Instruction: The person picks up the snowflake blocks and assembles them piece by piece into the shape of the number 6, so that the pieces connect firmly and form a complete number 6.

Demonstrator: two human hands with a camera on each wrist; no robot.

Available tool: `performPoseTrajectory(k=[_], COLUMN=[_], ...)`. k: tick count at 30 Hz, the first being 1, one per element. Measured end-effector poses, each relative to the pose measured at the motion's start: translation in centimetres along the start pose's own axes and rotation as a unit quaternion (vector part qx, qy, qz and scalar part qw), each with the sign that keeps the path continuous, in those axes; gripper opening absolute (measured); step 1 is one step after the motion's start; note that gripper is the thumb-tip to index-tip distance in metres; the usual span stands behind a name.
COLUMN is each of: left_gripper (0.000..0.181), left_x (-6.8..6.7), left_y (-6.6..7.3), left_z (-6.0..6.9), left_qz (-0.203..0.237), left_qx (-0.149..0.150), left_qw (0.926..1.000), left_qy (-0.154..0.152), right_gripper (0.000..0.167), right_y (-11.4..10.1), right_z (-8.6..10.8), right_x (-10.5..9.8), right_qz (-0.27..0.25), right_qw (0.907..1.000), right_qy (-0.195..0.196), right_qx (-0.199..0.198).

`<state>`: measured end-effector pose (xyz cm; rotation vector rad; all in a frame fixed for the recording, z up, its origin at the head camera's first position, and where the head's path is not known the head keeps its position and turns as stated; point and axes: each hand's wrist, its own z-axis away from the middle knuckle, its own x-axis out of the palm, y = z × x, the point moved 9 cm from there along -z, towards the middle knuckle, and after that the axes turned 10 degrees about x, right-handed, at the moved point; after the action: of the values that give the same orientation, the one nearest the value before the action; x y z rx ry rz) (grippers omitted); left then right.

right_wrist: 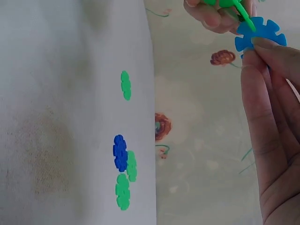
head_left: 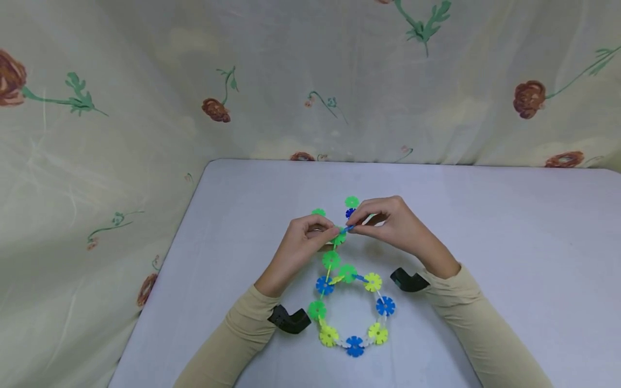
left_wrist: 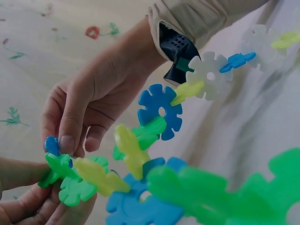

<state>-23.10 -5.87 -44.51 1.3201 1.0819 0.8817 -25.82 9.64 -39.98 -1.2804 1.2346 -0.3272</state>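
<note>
A chain of notched, flower-shaped plastic discs closes into a ring, whose lowest disc is blue (head_left: 355, 346), and a short tail runs from it up to the hands. My left hand (head_left: 310, 234) pinches the green disc (left_wrist: 58, 166) at the tail's upper end between thumb and fingers. Opposite it, my right hand (head_left: 390, 221) pinches a blue disc (right_wrist: 260, 35) by its edge. That blue disc meets the green one edge to edge, crosswise; how deep the slots sit in each other I cannot tell. Both hands are raised over the white table.
Loose discs lie on the table beyond the hands: a dark blue disc (right_wrist: 120, 152) among green ones, and a separate green disc (right_wrist: 125, 85). Black wrist devices (head_left: 290, 320) sit at both cuffs. Flower-printed cloth (head_left: 271, 64) hangs behind the white table (head_left: 533, 242).
</note>
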Motion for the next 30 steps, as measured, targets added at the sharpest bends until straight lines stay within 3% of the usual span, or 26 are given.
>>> performPoseTrajectory(k=[5,10,15,22,25,30], left_gripper=[0.019,0.018,0.019,0.018,0.015,0.015], left_x=[-0.1,-0.2,-0.1,-0.1,-0.3,-0.4], left_y=[-0.1,-0.1,-0.1,-0.1,-0.1,-0.2], left_z=[0.0,-0.1,-0.1,-0.2,-0.3,-0.3], left_qz=[-0.005,0.001,0.007,-0.001,-0.032,-0.052], left_qx=[-0.005,-0.003,-0.005,-0.007,0.001,0.014], left_qw=[1.0,1.0,1.0,1.0,0.9995,0.9985], left_qy=[0.001,0.0,-0.001,0.003,0.006,0.006], right_gripper=[0.016,0.014,0.019,0.028,0.032,0.033], right_y=[1.2,3.1,5.6,8.9,9.8,10.7], right_z=[-0.2,-0.4,-0.5,-0.7,-1.0,-1.7], right_x=[-0.3,-0.9,-1.3,-1.4,-1.4,-1.2], right_qz=[0.009,0.054,0.108,0.162,0.17,0.173], right_qw=[0.9994,0.9941,0.9807,0.9514,0.9445,0.9436], right_qy=[0.002,0.014,0.015,0.005,0.008,0.004], right_qx=[0.034,0.093,0.162,0.262,0.281,0.282])
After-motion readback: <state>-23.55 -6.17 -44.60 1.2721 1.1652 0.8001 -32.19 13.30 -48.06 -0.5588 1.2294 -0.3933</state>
